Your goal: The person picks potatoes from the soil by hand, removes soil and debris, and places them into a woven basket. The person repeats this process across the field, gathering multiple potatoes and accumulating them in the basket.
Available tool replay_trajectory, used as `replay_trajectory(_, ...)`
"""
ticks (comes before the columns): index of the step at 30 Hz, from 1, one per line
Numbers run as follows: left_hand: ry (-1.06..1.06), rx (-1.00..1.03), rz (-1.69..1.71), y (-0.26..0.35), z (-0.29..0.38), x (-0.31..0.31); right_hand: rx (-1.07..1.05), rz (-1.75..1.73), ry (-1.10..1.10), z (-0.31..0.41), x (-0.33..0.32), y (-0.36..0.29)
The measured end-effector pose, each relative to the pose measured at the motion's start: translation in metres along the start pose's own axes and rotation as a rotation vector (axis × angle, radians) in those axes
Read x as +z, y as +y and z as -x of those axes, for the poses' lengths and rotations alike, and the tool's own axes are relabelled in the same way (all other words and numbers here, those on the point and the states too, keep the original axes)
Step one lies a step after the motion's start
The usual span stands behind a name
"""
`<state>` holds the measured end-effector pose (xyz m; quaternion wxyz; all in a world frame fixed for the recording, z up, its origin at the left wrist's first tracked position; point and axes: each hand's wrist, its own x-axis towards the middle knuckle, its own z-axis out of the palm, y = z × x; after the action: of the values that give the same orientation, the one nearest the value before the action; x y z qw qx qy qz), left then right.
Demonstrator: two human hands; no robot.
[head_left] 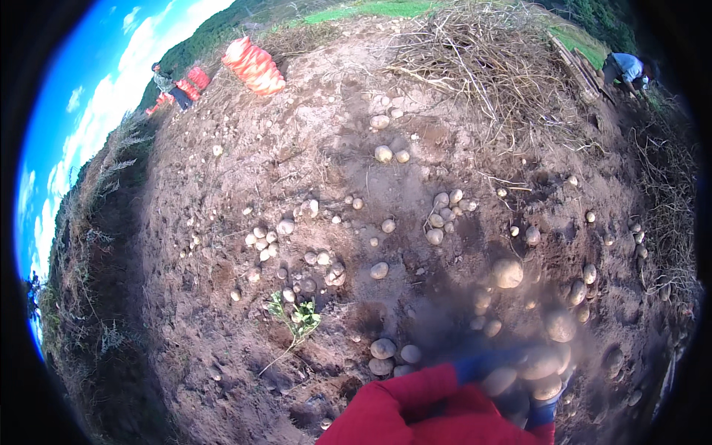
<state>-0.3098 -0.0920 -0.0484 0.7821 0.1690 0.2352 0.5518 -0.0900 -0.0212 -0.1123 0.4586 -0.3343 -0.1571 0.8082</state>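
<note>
Several blurred potatoes are bunched between my two hands at the lower right. My left hand, in blue below a red sleeve, lies along the left and far side of the bunch. On its right side is my right hand, also in blue and largely hidden by potatoes and sleeve. Motion blur hides the fingers of both. Just beyond the hands is a blurred potato, and farther out a larger one; whether they touch the soil cannot be told.
Potato piles and loose potatoes dot the soil. A leafy sprig lies left. Farther off are dry stalks, a filled orange-red mesh sack, a person beside more sacks, and another bending person.
</note>
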Motion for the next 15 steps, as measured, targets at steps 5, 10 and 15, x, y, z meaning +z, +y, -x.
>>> replay_trajectory(5, 0.004, -0.106, 0.052, 0.011, 0.023, 0.000, 0.107, -0.045, -0.293, 0.005, 0.025, -0.008)
replay_trajectory(10, 0.076, 0.109, -0.233, 0.019, 0.018, -0.007, 0.138, -0.288, -0.158, -0.009, 0.024, -0.010)
replay_trajectory(15, 0.088, 0.237, -0.515, 0.023, 0.000, -0.002, 0.137, -0.330, 0.024, -0.012, 0.022, -0.005)
